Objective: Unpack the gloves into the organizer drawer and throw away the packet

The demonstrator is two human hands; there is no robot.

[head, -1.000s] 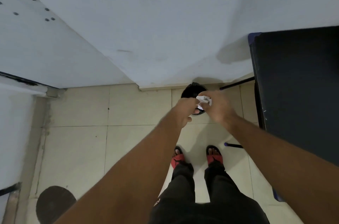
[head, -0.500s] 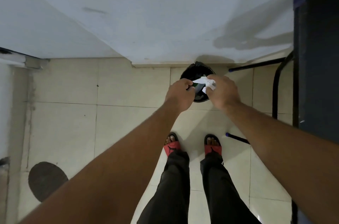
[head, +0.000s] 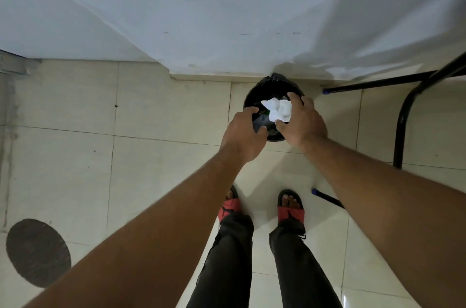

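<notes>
A crumpled white packet [head: 277, 110] hangs right over the mouth of a round bin lined with a black bag [head: 252, 95], which stands on the floor against the wall. My right hand [head: 301, 122] holds the packet loosely between thumb tip and spread fingers. To the left of the packet, my left hand [head: 243, 132] hovers over the bin's near rim with curled, parted fingers and nothing in it. No gloves or organizer drawer are in sight.
A white wall [head: 227, 17] rises just behind the bin. Black metal table legs [head: 403, 116] with blue end caps stand to the right. My feet in red sandals [head: 290, 209] are on pale floor tiles. A dark round patch [head: 37, 252] marks the floor at lower left.
My view has tilted further down toward the bin. Both hands have moved over its mouth, my left hand has come off the packet, and my right fingers have spread.
</notes>
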